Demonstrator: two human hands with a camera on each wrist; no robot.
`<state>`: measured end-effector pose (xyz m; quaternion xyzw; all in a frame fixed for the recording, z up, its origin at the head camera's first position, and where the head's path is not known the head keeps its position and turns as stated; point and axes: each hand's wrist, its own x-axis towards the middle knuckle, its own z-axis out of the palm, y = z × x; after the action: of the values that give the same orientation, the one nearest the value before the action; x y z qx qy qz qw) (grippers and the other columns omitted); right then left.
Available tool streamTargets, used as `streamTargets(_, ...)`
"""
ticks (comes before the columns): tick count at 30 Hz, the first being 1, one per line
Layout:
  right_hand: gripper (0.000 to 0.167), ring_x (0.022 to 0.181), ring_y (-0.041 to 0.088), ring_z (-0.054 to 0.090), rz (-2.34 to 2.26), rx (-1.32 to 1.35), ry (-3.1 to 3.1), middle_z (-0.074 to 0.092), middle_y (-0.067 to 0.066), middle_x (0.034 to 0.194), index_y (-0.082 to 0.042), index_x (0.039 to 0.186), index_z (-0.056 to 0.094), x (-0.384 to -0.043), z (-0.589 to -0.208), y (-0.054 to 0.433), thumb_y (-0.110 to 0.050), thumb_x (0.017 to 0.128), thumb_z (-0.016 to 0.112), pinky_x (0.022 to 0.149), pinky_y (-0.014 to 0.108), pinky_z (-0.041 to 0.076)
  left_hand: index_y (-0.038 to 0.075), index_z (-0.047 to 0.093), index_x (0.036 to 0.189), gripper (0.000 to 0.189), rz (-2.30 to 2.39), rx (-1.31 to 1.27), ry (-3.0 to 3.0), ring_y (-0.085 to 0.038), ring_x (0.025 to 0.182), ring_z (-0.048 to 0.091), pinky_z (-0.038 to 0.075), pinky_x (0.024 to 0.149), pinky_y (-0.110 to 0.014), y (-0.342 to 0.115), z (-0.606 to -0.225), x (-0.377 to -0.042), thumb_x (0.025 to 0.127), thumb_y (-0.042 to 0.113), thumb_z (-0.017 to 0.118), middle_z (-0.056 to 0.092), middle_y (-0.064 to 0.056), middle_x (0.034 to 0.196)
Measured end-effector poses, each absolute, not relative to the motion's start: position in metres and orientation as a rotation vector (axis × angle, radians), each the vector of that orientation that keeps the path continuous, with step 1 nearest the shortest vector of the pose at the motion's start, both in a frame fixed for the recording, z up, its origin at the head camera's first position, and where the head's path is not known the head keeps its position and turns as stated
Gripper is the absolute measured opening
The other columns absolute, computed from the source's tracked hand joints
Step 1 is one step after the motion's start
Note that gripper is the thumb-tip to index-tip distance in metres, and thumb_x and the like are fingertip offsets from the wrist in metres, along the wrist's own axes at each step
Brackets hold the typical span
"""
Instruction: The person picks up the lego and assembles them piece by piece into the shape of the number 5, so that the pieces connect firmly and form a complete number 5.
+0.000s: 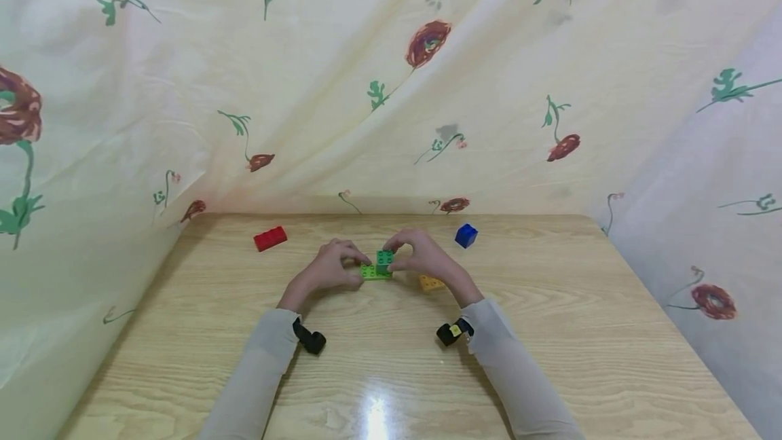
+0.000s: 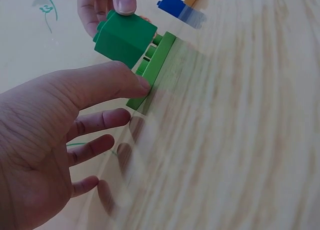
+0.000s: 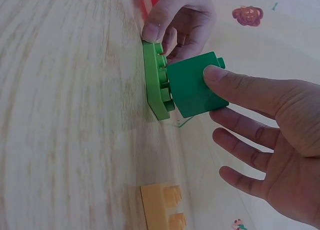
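A light green flat building brick (image 1: 369,273) with studs on top lies on the table in front of me. My left hand (image 1: 332,266) holds its left end, with the thumb (image 2: 135,83) on the near side. Between the thumb and fingers of my right hand (image 1: 423,256) is a taller dark green building brick (image 1: 384,259). In the right wrist view the dark green brick (image 3: 194,85) stands tilted against the studs of the light green brick (image 3: 154,82); whether it touches them I cannot tell. The left hand's other fingers spread apart behind.
An orange brick (image 1: 431,282) lies close by, partly behind the right wrist. Farther back are a blue brick (image 1: 466,235) on the right and a long red brick (image 1: 270,238) on the left. Flower-patterned cloth (image 1: 342,121) hangs behind the wooden table (image 1: 379,365).
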<state>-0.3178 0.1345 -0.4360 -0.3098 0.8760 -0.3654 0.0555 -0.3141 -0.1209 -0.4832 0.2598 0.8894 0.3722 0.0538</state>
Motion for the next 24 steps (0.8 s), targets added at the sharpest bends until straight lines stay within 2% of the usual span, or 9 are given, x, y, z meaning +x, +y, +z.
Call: streamTargets(24, 0.032, 0.105, 0.024, 0.065, -1.067, -0.883, 2.661, 0.074, 0.004, 0.107, -0.010, 0.114, 0.075, -0.3187, -0.4395, 0.1338, -0.015, 0.084, 0.084, 0.101, 0.052, 0.050, 0.025, 0.079, 0.112, 0.034, 1.125, 0.761, 2.707, -0.019, 0.113, 0.048, 0.029, 0.109, -0.053, -0.1198, -0.4846, -0.3146, 0.079, 0.020, 0.083, 0.069, 0.007, 0.109)
